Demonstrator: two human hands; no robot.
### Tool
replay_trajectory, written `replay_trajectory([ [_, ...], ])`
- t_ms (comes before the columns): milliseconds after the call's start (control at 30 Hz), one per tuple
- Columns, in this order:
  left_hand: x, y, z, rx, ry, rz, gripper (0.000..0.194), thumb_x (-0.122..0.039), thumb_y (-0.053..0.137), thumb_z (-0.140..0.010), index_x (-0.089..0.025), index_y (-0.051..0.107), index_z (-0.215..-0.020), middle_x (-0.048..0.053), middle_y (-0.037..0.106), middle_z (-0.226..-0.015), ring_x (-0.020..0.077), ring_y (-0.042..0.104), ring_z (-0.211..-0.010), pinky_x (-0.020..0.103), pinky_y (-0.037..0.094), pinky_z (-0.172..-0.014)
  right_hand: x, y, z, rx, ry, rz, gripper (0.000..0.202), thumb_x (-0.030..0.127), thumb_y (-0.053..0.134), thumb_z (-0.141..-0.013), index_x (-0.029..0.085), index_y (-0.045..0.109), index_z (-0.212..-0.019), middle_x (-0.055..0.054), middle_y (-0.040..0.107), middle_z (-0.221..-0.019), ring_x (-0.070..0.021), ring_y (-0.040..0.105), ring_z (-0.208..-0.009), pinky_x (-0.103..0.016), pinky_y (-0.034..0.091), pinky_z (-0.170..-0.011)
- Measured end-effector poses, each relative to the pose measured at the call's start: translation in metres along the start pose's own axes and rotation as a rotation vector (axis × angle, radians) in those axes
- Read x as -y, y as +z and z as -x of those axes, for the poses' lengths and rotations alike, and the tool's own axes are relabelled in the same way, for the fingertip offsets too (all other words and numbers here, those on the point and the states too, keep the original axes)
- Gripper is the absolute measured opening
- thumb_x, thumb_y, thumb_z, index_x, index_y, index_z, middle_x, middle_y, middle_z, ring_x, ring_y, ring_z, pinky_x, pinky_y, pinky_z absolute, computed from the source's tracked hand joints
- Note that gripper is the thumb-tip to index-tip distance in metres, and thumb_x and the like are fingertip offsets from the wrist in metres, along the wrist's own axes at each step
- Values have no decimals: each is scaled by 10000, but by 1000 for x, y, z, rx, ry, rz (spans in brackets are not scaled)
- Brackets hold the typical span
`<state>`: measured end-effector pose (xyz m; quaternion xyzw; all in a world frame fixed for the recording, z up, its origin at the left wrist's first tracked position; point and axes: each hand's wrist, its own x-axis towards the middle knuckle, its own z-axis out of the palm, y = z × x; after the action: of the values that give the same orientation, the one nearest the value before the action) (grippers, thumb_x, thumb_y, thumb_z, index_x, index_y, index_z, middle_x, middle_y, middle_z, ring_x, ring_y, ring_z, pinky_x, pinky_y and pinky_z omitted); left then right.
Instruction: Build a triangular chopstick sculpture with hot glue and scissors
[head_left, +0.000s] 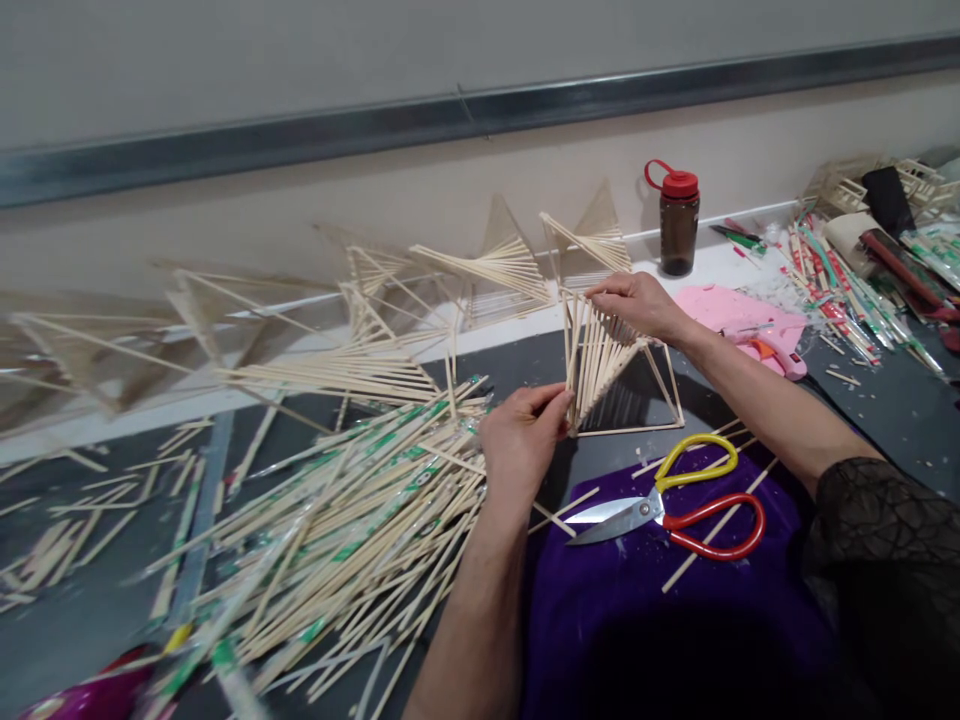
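Purple cloth point(637, 590), twisted wooden frame point(598, 372)

Stick frame point(596, 370): pale, slender, open-sided, standing on the dark desk point(885, 430). Close-set sticks (fanned, twisting into a slanted surface) fill its left part.

left hand point(525, 430): some fingers hidden | magenta object point(94, 694): cut off bottom-left, seemingly blurred | sleeve point(881, 515): cut off

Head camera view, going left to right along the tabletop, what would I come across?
Scattered short sticks, pile of long sticks, left hand, stick frame, pink glue gun, red-marked wrapped sticks.
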<state>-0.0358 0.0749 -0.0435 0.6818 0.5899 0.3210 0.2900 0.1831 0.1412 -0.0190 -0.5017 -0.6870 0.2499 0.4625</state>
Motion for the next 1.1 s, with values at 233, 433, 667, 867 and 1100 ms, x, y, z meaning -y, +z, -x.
replay_trajectory([
  [233,4,3,-4,-6,9,-28,301,-417,618,-776,-209,790,-909,47,745,-773,199,681,-676,289,518,-640,-4,2,-1,7,29,2,258,264,550,-833,141,770,-887,-41,716,-836,-129,596,-786,-253,412,-724],
  [433,3,3,-4,6,2,-37,290,-421,618,-775,-220,790,-894,32,741,-737,187,669,-615,289,514,-627,-3,2,-2,18,47,-16,286,321,515,-831,128,716,-769,-3,617,-691,-114,525,-696,-239,375,-663],
  [667,4,4,-6,4,23,-29,290,-419,605,-784,-221,788,-891,29,735,-721,180,662,-619,281,509,-637,2,1,-2,8,26,4,300,345,491,-829,141,635,-663,20,485,-614,-105,434,-640,-242,309,-605],
  [867,4,3,-7,-6,32,-59,297,-422,601,-785,-223,790,-898,32,728,-689,197,675,-665,278,501,-632,3,1,-4,21,41,-3,316,359,491,-839,129,701,-789,3,569,-673,-117,491,-681,-243,352,-654],
  [1100,2,5,-6,-26,5,-55,264,-418,620,-765,-234,784,-858,26,733,-695,201,685,-665,281,503,-626,6,1,-5,8,67,6,259,319,523,-809,147,635,-651,19,512,-610,-102,443,-635,-234,333,-606],
])
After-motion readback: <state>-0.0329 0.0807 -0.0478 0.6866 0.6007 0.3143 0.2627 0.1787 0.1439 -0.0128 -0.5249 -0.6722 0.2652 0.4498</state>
